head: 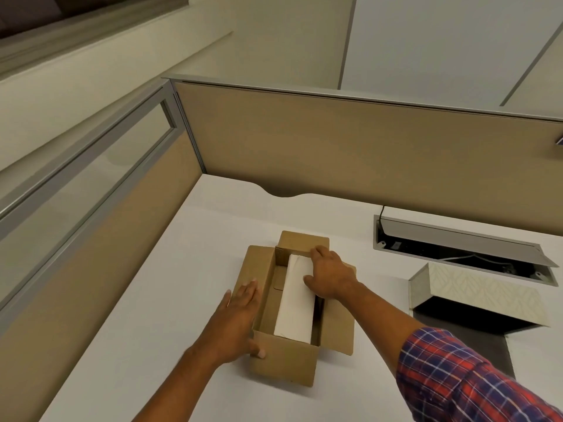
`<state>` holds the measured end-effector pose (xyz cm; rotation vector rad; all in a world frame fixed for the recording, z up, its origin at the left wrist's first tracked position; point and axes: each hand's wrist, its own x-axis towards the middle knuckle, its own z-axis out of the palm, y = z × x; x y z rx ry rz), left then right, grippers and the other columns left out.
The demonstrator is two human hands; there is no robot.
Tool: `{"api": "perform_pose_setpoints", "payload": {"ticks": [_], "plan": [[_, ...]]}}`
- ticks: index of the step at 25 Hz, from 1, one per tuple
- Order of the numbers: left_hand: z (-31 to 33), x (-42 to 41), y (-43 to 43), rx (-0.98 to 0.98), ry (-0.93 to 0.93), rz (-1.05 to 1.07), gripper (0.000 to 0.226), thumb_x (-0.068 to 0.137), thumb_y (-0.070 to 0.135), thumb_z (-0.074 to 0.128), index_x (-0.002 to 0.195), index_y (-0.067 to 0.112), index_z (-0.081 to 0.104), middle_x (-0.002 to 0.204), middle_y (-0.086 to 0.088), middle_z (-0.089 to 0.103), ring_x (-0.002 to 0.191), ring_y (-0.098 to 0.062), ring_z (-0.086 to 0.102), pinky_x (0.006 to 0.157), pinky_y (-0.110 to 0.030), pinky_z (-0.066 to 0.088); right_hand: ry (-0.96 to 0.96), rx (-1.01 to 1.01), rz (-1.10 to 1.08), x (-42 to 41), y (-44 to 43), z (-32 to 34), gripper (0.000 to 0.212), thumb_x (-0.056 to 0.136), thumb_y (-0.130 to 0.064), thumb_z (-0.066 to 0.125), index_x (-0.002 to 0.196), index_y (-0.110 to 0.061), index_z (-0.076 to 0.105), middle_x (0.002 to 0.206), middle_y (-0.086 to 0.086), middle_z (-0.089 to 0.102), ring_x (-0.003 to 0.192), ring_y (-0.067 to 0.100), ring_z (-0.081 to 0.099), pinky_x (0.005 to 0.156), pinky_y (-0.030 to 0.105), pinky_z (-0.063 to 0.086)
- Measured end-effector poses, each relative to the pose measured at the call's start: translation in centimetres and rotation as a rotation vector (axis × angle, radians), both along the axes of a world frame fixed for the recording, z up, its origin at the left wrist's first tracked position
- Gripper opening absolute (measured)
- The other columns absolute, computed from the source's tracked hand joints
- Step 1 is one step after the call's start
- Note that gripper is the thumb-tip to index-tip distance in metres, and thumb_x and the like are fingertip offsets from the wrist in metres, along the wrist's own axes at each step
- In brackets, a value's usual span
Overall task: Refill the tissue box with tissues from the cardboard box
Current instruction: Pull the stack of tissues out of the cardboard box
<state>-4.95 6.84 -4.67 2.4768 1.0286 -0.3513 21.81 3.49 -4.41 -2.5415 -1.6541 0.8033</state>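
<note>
Brown corrugated card frames the scene: an open cardboard box [283, 357] sits on a white desk [152, 300], its flaps folded outward, with a white stack of tissues [297, 309] lying lengthwise inside; the left hand [240, 318] lies flat and spread on the left flap, thumb hooked over the near corner, apparently steadying the carton and gripping nothing; the right hand [329, 274], sleeve in red-and-blue plaid, reaches into the far end, fingers curled over the top edge of the stack and thumb pressed to its face, closing on it, though whether the stack has left the floor of the carton cannot be told. To the right, well apart, the patterned tissue box [475, 293] stands open on its dark base, its interior dark and seemingly empty. By this evidence the refill is at an early stage: the stack remains in the carton, and lifting, transferring, seating and closing all appear still to be done.
</note>
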Motion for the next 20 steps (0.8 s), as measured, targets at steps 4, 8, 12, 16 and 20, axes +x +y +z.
{"api": "perform_pose_setpoints", "payload": {"ticks": [4,8,12,16,20], "plan": [[1.4,2.6,-1.5,0.099,-0.312,0.087,0.093,0.098,0.069,0.050,0.170,0.025,0.011,0.179,0.006,0.003,0.166,-0.016,0.000,0.133,-0.034,0.000,-0.024,0.077,-0.028,-0.9,-2.0,0.0,0.085,0.097,-0.047,0.058,0.163,-0.021,0.013,0.177,0.005,0.003,0.160,0.035,0.011,0.117,0.064,0.039],[0.4,6.8,-2.5,-0.193,-0.465,0.363,0.080,0.101,0.049,0.064,0.167,0.023,0.027,0.171,0.001,0.038,0.156,-0.021,0.039,0.124,-0.036,0.036,-0.107,0.185,-0.042,-2.2,-5.1,0.0,0.082,0.099,-0.050,0.052,0.164,-0.023,0.010,0.177,0.004,0.001,0.162,0.033,0.005,0.124,0.064,0.019],[-2.0,9.5,-1.1,-0.463,-0.265,0.580,0.074,0.096,0.058,0.066,0.154,0.016,0.045,0.153,-0.011,0.059,0.134,-0.031,0.061,0.109,-0.045,0.056,-0.124,0.150,-0.009,-3.2,-8.2,-0.7,0.084,0.100,-0.053,0.046,0.165,-0.020,0.005,0.177,0.006,-0.003,0.162,0.031,0.002,0.124,0.067,0.011],[-3.5,10.9,-0.5,-0.473,-0.127,0.592,0.077,0.091,0.068,0.066,0.141,0.009,0.057,0.143,-0.015,0.066,0.123,-0.033,0.067,0.086,-0.035,0.053,-0.084,0.089,-0.010,-3.9,-10.1,-1.9,0.086,0.101,-0.056,0.042,0.166,-0.019,-0.001,0.176,0.006,-0.010,0.162,0.030,-0.009,0.124,0.069,0.006],[-3.8,11.6,-0.3,-0.517,-0.163,0.664,0.082,0.083,0.061,0.081,0.141,0.009,0.055,0.142,-0.015,0.065,0.125,-0.034,0.065,0.094,-0.040,0.057,-0.074,0.111,0.008,-3.4,-11.3,-2.7,0.087,0.100,-0.055,0.042,0.165,-0.016,0.000,0.176,0.008,-0.011,0.162,0.029,-0.012,0.127,0.058,0.005]]}}
